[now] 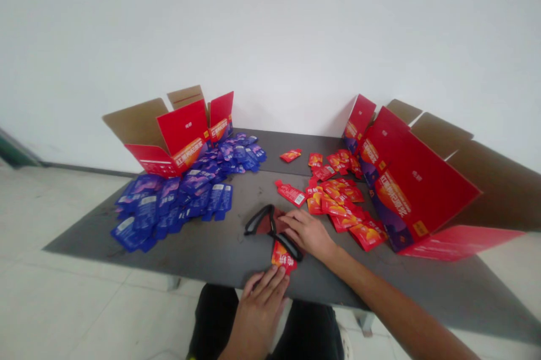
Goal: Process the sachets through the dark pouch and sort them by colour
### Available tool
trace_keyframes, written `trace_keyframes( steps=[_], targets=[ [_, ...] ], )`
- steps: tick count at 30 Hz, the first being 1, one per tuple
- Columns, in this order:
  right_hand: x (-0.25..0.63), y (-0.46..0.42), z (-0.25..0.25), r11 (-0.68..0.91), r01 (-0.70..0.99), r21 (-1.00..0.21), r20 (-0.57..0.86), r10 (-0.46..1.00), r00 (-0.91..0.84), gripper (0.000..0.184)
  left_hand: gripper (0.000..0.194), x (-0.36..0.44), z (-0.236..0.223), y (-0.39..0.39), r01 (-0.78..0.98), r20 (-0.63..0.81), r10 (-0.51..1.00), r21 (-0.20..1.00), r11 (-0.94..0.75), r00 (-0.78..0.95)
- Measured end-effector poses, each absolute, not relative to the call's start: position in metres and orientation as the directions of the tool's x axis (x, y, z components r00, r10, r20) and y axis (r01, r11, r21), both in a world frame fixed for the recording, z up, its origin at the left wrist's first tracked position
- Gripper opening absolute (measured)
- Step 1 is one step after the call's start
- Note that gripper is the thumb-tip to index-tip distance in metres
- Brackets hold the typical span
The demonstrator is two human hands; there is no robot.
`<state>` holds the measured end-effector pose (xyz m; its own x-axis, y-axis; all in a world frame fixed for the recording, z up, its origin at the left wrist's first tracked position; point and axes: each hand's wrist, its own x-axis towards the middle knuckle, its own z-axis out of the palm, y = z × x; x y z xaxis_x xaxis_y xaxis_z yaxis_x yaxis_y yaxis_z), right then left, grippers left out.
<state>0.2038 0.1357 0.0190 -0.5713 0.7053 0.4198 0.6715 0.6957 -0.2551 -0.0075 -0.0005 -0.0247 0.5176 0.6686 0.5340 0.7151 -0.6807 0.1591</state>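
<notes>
Near the front edge of the table lies a pair of sunglasses [270,225] with a black frame and reddish-brown lenses. My right hand [310,233] reaches in from the right, its fingers closed on the right side of the glasses. Partly beneath the glasses is a red sachet [282,256] with orange print. My left hand [264,298] is at the table edge, fingers stretched out flat, fingertips touching the near end of that sachet. Its palm side is hidden.
Many blue sachets [169,202] are heaped at the left before an open red carton [186,134]. Red sachets [338,202] lie scattered at the right beside another open red carton [406,180]. A white wall [270,39] stands behind the grey table [236,256].
</notes>
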Motion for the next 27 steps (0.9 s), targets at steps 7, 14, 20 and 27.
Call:
trace_keyframes(
  steps=[7,14,20,27],
  targets=[
    [0.204,0.12,0.039,0.682,0.684,-0.258,0.489,0.703,-0.517,0.035,0.033,-0.005,-0.027,-0.002,0.723,0.556,0.677,0.184,-0.666,0.482],
    [0.193,0.099,0.024,0.743,0.602,-0.293,0.389,0.668,-0.635,0.03,0.031,-0.006,-0.025,-0.003,0.732,0.532,0.685,0.167,-0.661,0.497],
    [0.208,0.154,0.038,0.635,0.729,-0.257,0.528,0.723,-0.445,0.029,0.029,-0.013,-0.018,0.015,0.673,0.59,0.562,0.042,-0.738,0.58],
    [0.219,0.143,0.04,0.653,0.655,-0.38,0.747,0.635,-0.199,0.037,0.037,0.016,-0.022,0.049,0.829,0.53,0.783,0.24,-0.505,0.324]
  ],
)
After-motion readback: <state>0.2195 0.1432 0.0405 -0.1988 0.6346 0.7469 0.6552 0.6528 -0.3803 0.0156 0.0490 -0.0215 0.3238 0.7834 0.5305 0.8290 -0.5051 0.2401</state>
